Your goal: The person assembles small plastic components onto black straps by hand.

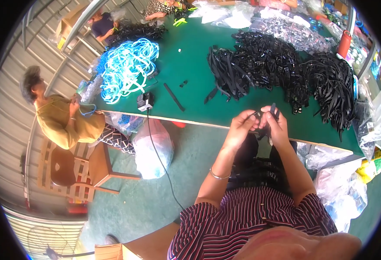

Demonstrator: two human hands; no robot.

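Both of my hands meet over the near edge of the green table (190, 65). My left hand (242, 125) pinches a small black piece, perhaps a buckle; the fingers hide most of it. In my right hand (276, 126) is a black strap (273, 108), its end standing up beyond the thumb, the rest dropping below the fingers. Beyond my hands lie a pile of black straps (227, 73), a heap of black buckled pieces (268, 60) and another bundle of straps (333, 86). A single black strap (173, 97) and a small black part (183, 83) lie to the left.
Blue and white cords (129, 65) are heaped at the table's left. A small black device (145, 102) stands at the edge, its cable (158, 151) running down toward me. A person in a mustard top (64, 117) works at left. Plastic bags (153, 149) hang below; a red bottle (344, 44) stands far right.
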